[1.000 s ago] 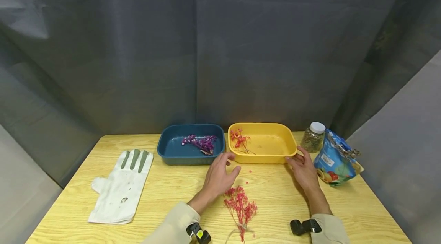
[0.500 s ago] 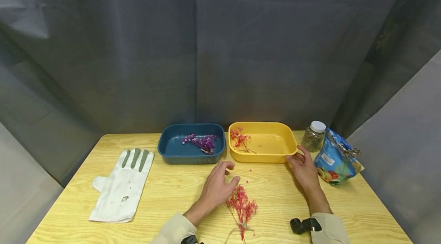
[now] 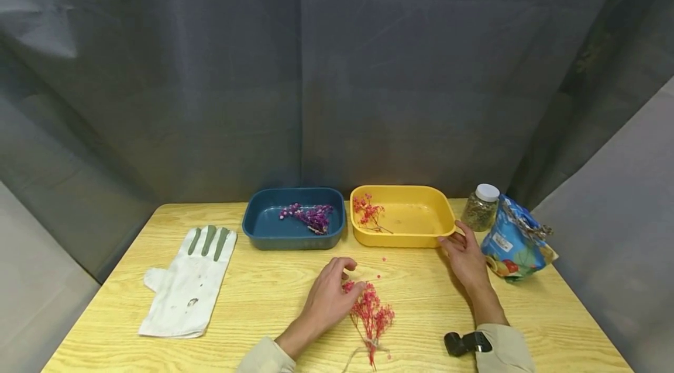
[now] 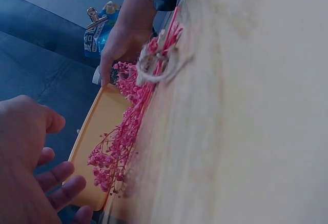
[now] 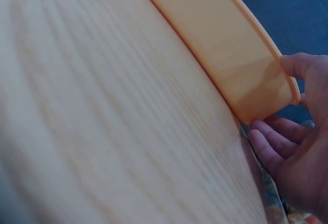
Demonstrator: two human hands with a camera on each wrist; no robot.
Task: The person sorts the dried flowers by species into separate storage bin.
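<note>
Wooden table (image 3: 253, 297) — two trays, three flower sprigs, one glove; two hands, both loose, empty.

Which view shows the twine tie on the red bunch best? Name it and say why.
The left wrist view: the twine tie fills the frame close up, its loops clear round the red bunch. The head view shows it only small at the stem end. The right wrist view misses it.

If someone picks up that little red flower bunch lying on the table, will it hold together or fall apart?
The red flower bunch is tied with twine, so it probably lifts as one. Its thin stems look light and brittle; loose red bits nearby suggest it sheds.
</note>
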